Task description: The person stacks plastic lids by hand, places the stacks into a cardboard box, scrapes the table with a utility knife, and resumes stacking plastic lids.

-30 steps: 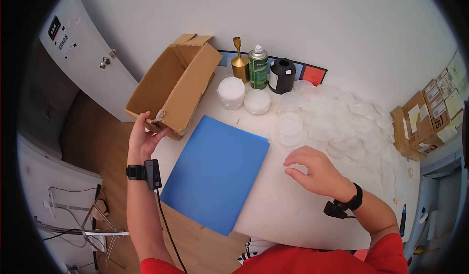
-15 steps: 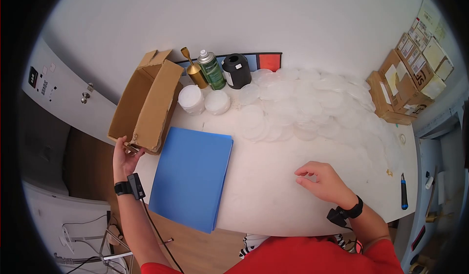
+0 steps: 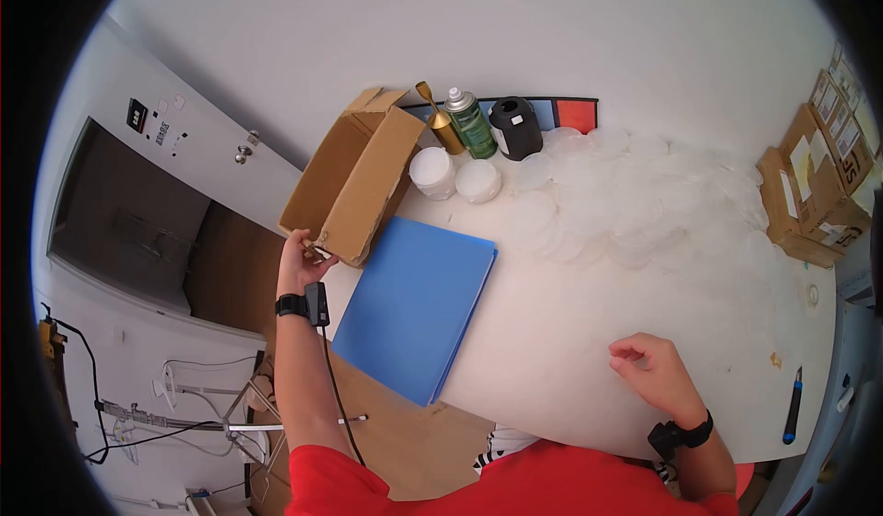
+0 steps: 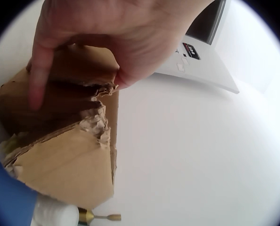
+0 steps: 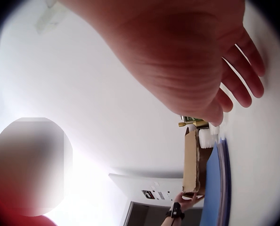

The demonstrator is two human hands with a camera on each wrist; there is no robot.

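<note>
At the table's left edge stands a long open cardboard box (image 3: 372, 185); the left hand (image 3: 302, 266) grips its torn near end. The left wrist view shows that hand (image 4: 116, 37) with thumb and fingers around the ragged end of the box (image 4: 67, 165). Right of the box lies a stack of blue sheets or folders (image 3: 418, 300). Over the bare front right of the table is the right hand (image 3: 658, 376), holding nothing, its fingers loosely bent. In the right wrist view the fingers of this hand (image 5: 191, 61) are spread and relaxed.
Behind the blue stack are two white tubs (image 3: 433, 173), a gold holder (image 3: 443, 130), a green spray can (image 3: 471, 123) and a black container (image 3: 516, 130). Overlapping translucent discs (image 3: 635, 199) spread across the back right. A cutter (image 3: 793, 407) and cardboard boxes (image 3: 814, 180) are at the right.
The head view has shifted between frames. Against the table, the right hand has moved away from the discs and blue stack, toward the front right. The left hand keeps its grip on the box.
</note>
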